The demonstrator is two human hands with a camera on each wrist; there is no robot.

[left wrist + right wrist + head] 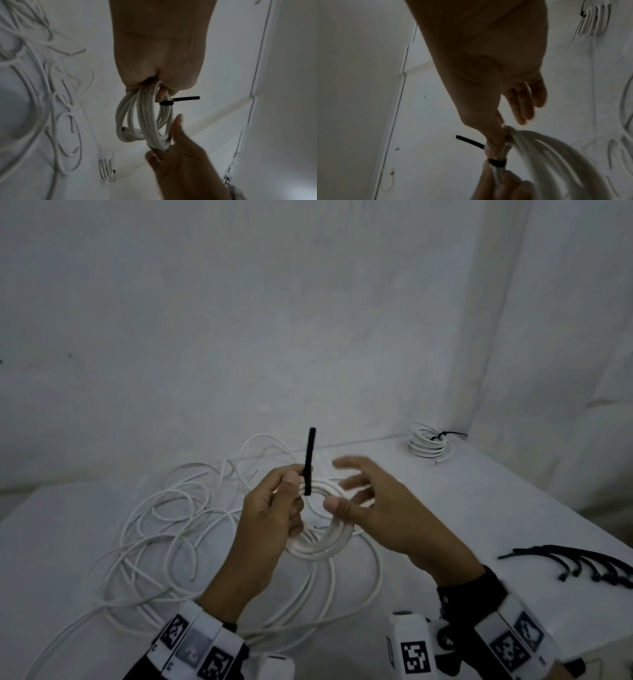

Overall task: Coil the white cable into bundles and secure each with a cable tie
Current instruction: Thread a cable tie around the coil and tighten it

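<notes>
The left hand (270,508) grips the coil (322,546), its fingers (161,93) curled beside the black tie (166,103). The right hand (383,515) is spread, holding nothing, thumb against the coil. I'd pinch the tail (310,453) and pull straight, keeping the loops stacked.

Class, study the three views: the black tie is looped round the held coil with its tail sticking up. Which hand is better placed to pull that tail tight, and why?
Probably the right hand. It is open beside the cable tie, whose tail is free. The left hand grips the coil just under the tie, so it is occupied steadying it.

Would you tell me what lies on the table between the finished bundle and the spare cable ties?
Nothing: the head view shows bare table between the finished bundle and the spare cable ties.
</notes>
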